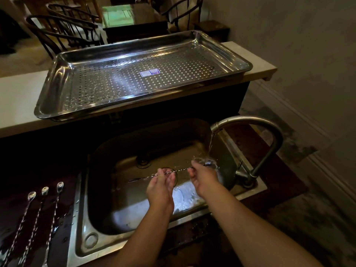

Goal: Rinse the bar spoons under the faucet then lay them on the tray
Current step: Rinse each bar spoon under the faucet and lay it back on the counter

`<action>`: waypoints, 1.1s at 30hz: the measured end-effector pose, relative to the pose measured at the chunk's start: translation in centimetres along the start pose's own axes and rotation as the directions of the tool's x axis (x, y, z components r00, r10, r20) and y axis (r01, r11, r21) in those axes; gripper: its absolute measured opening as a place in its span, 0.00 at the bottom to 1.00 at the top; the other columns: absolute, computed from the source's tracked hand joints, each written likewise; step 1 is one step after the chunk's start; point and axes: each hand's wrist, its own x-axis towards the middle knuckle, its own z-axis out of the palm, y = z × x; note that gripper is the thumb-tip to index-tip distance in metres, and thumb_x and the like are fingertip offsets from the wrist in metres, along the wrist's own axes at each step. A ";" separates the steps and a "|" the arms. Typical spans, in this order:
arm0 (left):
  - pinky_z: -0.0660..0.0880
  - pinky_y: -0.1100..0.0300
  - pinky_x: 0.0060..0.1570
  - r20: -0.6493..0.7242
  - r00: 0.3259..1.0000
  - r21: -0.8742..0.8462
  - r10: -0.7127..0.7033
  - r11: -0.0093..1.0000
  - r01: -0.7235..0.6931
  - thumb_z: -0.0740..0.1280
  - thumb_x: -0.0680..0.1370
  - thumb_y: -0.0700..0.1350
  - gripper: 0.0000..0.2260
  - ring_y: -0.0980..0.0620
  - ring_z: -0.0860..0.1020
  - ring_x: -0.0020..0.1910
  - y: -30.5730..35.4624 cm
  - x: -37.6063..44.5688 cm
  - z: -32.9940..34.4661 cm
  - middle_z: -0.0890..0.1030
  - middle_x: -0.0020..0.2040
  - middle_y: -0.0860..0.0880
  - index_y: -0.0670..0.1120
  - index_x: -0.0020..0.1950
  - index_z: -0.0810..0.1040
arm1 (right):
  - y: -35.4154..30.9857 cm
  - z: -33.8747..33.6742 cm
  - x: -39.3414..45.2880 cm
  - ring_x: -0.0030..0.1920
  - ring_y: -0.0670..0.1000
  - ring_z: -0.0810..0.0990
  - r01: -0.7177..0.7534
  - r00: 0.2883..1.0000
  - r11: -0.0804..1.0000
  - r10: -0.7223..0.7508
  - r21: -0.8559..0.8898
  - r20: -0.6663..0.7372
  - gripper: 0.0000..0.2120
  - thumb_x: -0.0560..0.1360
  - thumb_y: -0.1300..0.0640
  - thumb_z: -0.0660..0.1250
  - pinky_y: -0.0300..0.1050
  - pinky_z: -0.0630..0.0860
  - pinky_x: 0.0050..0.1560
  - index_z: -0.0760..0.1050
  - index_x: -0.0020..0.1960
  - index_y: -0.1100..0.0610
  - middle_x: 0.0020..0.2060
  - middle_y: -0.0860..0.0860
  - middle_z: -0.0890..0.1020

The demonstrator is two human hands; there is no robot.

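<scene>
At the far left we see 3 bar spoons [36,214] lying side by side on the dark, wet desk [63,189], bowls pointing away from us. Just right of them sits the steel sink [107,214], its basin wet and holding nothing but the spoon we are rinsing. Above the basin, our left hand [160,187] curls its fingers lightly around the twisted stem of a 4th bar spoon [183,169], which runs nearly level across the basin. Our right hand [202,179] pinches the same stem near its bowl end, and that end sits in the stream falling from the faucet [269,135], water splashing off it. Behind the sink, on a pale raised ledge [19,97], rests the perforated steel tray [52,89]; it holds only a small label [149,72] and scattered droplets.
</scene>
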 end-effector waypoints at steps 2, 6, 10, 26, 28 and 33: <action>0.80 0.66 0.35 0.019 1.000 0.012 -0.015 1.000 0.015 0.65 0.79 0.44 0.08 0.53 0.84 0.37 -0.5 -0.2 0.2 0.82 0.41 0.44 0.39 0.46 0.78 | 0.4 0.5 -0.7 0.27 0.46 0.78 -0.018 0.997 1.000 0.017 0.018 0.075 0.03 0.75 0.64 0.71 0.34 0.76 0.24 0.77 0.46 0.63 0.35 0.55 0.80; 0.82 0.60 0.46 0.063 0.997 0.028 -0.035 0.999 0.033 0.65 0.79 0.44 0.09 0.47 0.84 0.44 -1.6 -0.5 1.0 0.83 0.44 0.41 0.38 0.48 0.78 | 0.6 0.7 -1.3 0.29 0.49 0.77 0.019 0.989 0.998 -0.010 -0.059 0.147 0.05 0.76 0.64 0.69 0.36 0.76 0.29 0.75 0.43 0.65 0.32 0.56 0.78; 0.81 0.64 0.39 0.073 0.995 0.033 -0.072 0.997 0.070 0.66 0.78 0.44 0.09 0.48 0.85 0.42 -2.2 -0.7 1.7 0.84 0.42 0.40 0.38 0.48 0.79 | -0.5 -0.4 -1.0 0.30 0.49 0.77 0.042 0.992 0.996 -0.032 -0.083 0.124 0.07 0.77 0.63 0.68 0.36 0.77 0.31 0.76 0.41 0.64 0.32 0.56 0.79; 0.80 0.66 0.32 0.145 0.964 0.105 -0.220 0.973 0.206 0.68 0.77 0.39 0.06 0.53 0.82 0.30 -5.8 -2.1 7.1 0.81 0.35 0.43 0.37 0.43 0.76 | -5.1 -4.6 0.3 0.24 0.46 0.76 0.204 0.974 0.979 -0.201 -0.018 0.105 0.10 0.78 0.64 0.66 0.35 0.77 0.26 0.74 0.38 0.62 0.27 0.53 0.77; 0.79 0.65 0.31 0.178 0.954 0.140 -0.240 0.966 0.217 0.67 0.77 0.39 0.07 0.54 0.81 0.29 -6.2 -2.1 7.7 0.82 0.33 0.43 0.36 0.43 0.77 | -5.3 -4.8 0.5 0.24 0.46 0.75 0.242 0.968 0.969 -0.239 -0.044 0.073 0.10 0.79 0.64 0.64 0.36 0.76 0.26 0.73 0.38 0.61 0.27 0.53 0.76; 0.80 0.64 0.39 0.252 0.923 0.178 -0.292 0.951 0.252 0.65 0.78 0.40 0.07 0.53 0.82 0.32 -7.0 -2.4 8.9 0.83 0.37 0.41 0.35 0.48 0.77 | -6.1 -5.4 1.3 0.22 0.48 0.76 0.347 0.934 0.937 -0.349 -0.034 -0.080 0.12 0.80 0.59 0.61 0.43 0.75 0.28 0.73 0.39 0.59 0.24 0.53 0.76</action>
